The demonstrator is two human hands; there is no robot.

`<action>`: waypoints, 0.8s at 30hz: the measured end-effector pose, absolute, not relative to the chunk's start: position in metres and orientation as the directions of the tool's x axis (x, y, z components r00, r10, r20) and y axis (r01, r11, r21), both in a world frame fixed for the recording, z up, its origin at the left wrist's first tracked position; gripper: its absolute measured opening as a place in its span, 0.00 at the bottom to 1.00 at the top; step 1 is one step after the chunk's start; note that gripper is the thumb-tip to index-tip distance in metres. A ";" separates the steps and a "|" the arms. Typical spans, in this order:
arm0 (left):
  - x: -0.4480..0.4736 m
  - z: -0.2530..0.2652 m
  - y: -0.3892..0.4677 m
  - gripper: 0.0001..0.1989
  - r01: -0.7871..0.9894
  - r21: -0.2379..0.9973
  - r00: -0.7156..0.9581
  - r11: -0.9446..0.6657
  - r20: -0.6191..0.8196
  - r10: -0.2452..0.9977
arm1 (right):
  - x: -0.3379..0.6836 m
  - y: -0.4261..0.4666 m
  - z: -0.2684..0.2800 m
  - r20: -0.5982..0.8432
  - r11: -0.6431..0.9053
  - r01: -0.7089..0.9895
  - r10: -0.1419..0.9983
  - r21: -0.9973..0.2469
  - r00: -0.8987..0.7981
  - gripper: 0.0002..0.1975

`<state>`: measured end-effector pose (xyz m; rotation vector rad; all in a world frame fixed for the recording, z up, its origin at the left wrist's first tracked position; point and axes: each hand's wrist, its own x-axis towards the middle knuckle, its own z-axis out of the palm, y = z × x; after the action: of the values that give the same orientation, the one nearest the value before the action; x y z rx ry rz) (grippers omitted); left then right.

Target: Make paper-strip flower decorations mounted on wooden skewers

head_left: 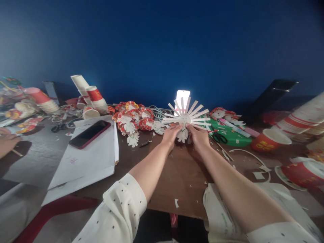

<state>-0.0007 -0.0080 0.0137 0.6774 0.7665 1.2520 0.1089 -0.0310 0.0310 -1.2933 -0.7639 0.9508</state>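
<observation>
Between my two hands is a paper cup cut into strips [185, 119], its white strips fanned out like rays around a round base. My left hand [171, 135] pinches its lower left side, fingers closed. On the lower right, my right hand [198, 135] grips it with closed fingers. Just below the base, between my hands, a white petal-shaped paper piece [182, 135] shows; whether it is joined to the cup I cannot tell. Behind the strips a lit phone [183, 94] stands upright near the wall, partly covered by them.
Red-and-white cut paper flowers [129, 121] lie left of centre. A dark phone [89, 134] rests on a white box [83, 165]. To the right are scissors [219, 137] on a green sheet [235, 135] and a red paper cup [270, 140]. Another person's hand [8, 141] is at far left.
</observation>
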 end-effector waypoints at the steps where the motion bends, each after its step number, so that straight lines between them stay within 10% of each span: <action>1: 0.000 0.013 -0.007 0.17 -0.571 0.799 0.131 0.190 -0.140 0.981 | 0.108 -0.032 0.031 -0.041 0.022 -0.139 0.900 -0.990 0.435 0.16; 24: 0.012 0.009 -0.003 0.13 -0.587 0.802 -0.067 0.110 -0.184 0.981 | 0.102 -0.032 0.024 -0.032 0.020 -0.131 0.925 -0.991 0.379 0.18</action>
<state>0.0121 -0.0029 0.0085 0.5770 0.8921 1.4116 0.1024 -0.0318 0.0240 -1.2763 -0.8230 0.9829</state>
